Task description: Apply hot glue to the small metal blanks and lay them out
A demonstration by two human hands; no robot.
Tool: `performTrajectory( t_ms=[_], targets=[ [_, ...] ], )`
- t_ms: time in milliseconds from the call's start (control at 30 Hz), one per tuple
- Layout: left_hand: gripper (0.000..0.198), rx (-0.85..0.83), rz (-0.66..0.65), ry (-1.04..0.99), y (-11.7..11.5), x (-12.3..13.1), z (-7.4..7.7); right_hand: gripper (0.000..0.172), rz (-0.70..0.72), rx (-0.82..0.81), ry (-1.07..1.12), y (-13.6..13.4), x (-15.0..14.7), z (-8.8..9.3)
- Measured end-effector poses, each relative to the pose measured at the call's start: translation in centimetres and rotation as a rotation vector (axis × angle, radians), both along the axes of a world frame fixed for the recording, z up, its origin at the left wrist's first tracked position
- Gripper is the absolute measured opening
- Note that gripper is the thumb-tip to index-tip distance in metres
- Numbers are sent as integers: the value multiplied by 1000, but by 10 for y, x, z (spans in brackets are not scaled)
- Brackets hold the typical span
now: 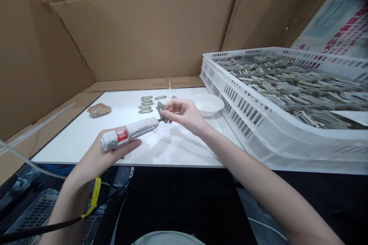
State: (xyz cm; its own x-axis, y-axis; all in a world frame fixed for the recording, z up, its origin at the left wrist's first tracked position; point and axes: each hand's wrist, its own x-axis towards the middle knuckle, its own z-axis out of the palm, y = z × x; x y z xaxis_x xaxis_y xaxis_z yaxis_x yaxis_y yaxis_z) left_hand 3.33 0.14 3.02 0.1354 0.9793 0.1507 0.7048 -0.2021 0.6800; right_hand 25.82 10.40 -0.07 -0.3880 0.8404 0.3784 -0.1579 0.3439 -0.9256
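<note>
Pinching piece [159, 107] at glue gun [129, 134] nozzle

Crate [247, 122] cut off right; glue gun cord [43, 230] left.

Tabletop [74, 141]: open at near left. Obstructions: glue gun [129, 133] over near centre; bowl [207, 104], crate [258, 122] right; flat pieces [146, 105] far; cardboard walls [143, 38] beyond.

A small assembly workshop: cardboard sheets [143, 26] wall in a white desk [172, 149], a white plastic crate [253, 122] at 2 o'clock brims with identical grey parts [287, 84], with a hot-glue gun [129, 133] at 8 o'clock.
</note>
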Motion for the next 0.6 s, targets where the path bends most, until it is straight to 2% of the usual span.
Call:
performTrajectory(
  t_ms=[600],
  targets=[
    [28, 16, 21, -14, 0, 3, 2, 30, -15, 13, -12, 0, -1, 0]
  ],
)
